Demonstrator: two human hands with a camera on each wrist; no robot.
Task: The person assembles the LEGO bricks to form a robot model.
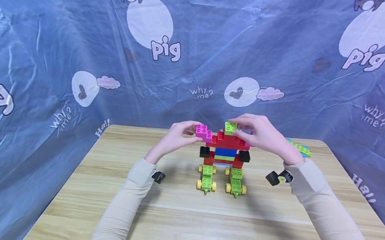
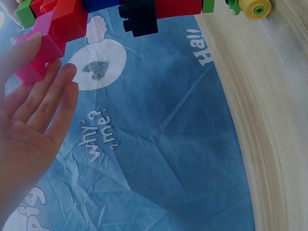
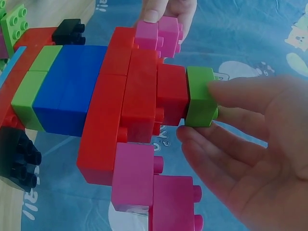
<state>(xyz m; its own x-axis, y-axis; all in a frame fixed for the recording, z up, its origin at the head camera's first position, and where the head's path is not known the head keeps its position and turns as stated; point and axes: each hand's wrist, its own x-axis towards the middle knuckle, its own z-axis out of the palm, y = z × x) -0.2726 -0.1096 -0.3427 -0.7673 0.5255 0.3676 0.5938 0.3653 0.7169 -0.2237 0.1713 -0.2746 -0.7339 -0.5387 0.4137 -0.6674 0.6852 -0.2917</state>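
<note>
A figure of toy building bricks stands upright on two green wheeled bases (image 1: 206,178) with yellow wheels. Its body has red bricks (image 3: 101,130), a blue section (image 3: 67,91) and black bricks (image 1: 204,152) at both sides. My left hand (image 1: 175,138) pinches the stepped pink bricks (image 1: 203,130) at the figure's left shoulder, thumb on one face and fingers beneath. On the other side, pink bricks (image 3: 132,178) step outward too. My right hand (image 3: 255,144) holds the green brick (image 3: 199,96) at the very top between thumb and fingers; it sits against a red brick.
A green and turquoise studded piece (image 1: 301,148) lies at the table's back right, partly behind my right wrist. The wooden table (image 1: 181,228) meets a blue printed cloth (image 1: 199,58) at the back and sides.
</note>
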